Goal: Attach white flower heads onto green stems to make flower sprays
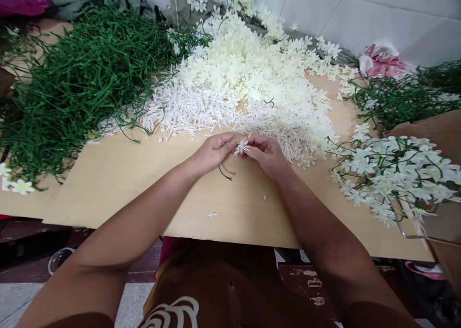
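Observation:
Over the middle of the cardboard, my left hand [216, 151] pinches a thin green plastic stem [225, 175], whose lower end hangs below the fingers. Close beside it, my right hand [264, 153] has thumb and fingertips closed on a small white artificial flower [242, 147]. The flower sits between the two hands, at the left hand's fingertips; how stem and flower meet is hidden. Just beyond my hands lie heaps of thin white stamens [277, 131] and a large pile of loose cream-white petals [245, 64].
A big heap of green stems [82, 73] covers the left side. Flowers on stems [392, 174] are piled at the right, by a metal wire frame [406, 233]. More green stems [392, 97] and a pink-and-white cloth [382, 61] lie behind. A tiled wall [360, 16] borders the back.

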Demonstrator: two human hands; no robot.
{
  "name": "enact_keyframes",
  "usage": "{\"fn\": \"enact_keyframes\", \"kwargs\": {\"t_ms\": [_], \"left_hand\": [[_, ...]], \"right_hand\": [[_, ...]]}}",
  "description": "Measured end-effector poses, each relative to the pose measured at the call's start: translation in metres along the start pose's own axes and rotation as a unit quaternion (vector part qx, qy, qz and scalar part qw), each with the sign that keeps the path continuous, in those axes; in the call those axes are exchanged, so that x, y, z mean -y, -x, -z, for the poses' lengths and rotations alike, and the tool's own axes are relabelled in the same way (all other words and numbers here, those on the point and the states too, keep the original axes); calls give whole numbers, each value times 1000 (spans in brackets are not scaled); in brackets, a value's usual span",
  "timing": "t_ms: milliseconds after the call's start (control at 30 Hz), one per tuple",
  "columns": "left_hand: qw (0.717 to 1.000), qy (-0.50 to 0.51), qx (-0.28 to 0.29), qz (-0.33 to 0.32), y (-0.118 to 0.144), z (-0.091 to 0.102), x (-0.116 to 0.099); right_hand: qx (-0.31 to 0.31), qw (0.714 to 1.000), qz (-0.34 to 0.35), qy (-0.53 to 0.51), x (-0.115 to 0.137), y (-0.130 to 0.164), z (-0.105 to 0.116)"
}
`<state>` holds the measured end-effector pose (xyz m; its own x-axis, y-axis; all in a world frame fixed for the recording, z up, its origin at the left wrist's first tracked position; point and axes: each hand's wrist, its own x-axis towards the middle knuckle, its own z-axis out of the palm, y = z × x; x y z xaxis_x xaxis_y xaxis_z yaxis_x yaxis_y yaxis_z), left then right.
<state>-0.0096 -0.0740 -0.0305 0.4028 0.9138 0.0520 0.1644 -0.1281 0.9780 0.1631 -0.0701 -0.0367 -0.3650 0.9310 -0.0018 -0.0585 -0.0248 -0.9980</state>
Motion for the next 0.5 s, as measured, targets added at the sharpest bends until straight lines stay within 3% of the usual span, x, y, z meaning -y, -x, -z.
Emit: {"fn": "enact_keyframes", "kwargs": {"t_ms": [500], "left_hand": [[995,99,-2,-8,-3,-1,8]], "right_hand": [[-10,1000,18,-10,-4,1,-4]]}}
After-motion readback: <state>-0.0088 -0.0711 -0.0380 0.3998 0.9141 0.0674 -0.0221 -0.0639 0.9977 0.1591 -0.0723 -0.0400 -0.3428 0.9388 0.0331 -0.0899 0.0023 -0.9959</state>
